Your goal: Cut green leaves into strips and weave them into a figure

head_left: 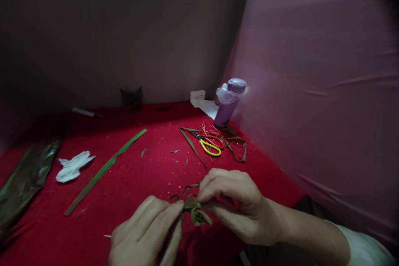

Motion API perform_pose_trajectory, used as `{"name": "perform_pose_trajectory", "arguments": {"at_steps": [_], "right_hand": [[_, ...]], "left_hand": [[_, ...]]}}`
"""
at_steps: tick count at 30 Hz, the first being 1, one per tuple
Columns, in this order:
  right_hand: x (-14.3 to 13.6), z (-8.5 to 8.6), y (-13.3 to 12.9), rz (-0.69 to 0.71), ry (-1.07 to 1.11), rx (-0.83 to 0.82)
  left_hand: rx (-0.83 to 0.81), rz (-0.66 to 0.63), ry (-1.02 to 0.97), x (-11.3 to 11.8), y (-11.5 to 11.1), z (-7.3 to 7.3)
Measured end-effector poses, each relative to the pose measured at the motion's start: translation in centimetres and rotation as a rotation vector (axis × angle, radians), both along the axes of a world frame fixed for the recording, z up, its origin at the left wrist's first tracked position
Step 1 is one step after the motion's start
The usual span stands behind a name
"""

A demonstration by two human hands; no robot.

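Between my two hands is a small piece of looped and woven green leaf strips, with thin strips curling out of its far side. My left hand pinches it from the left, thumb and forefinger pressed together. From the right, my right hand grips the woven piece or one of its strips at the upper edge, fingers closed. The fingertips cover part of the weaving. Beyond my right hand lie scissors with one red and one yellow handle, among loose leaf strips.
On the red cloth lie a long green leaf strip, a crumpled white tissue and a bag of leaves. Several toothpicks and a purple cup stand near the right-hand pink drape. White papers sit behind.
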State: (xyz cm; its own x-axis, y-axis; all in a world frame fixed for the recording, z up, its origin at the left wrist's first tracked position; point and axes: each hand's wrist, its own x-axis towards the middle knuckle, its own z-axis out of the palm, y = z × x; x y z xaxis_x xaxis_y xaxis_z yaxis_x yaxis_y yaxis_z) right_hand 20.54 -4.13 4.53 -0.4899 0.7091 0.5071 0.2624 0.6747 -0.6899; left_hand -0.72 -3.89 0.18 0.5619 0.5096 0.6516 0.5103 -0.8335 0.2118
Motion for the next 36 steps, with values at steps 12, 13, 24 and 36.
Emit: {"name": "perform_pose_trajectory", "arguments": {"at_steps": [12,13,24,36], "right_hand": [[0.0,0.9,0.0,-0.063,-0.022,-0.016],[0.0,1.0,-0.3,-0.096,-0.003,-0.009],[-1.6,-0.5,-2.4,-0.366,-0.133,0.52],[-2.4,-2.4,-2.3,-0.527,-0.256,0.922]], "left_hand": [[-0.017,0.026,-0.01,0.2,-0.1,0.1],[-0.022,0.032,-0.016,0.2,-0.2,0.1],[-0.044,0.09,-0.074,0.6,-0.3,-0.1],[-0.044,0.063,-0.101,0.6,-0.5,-0.2]]}}
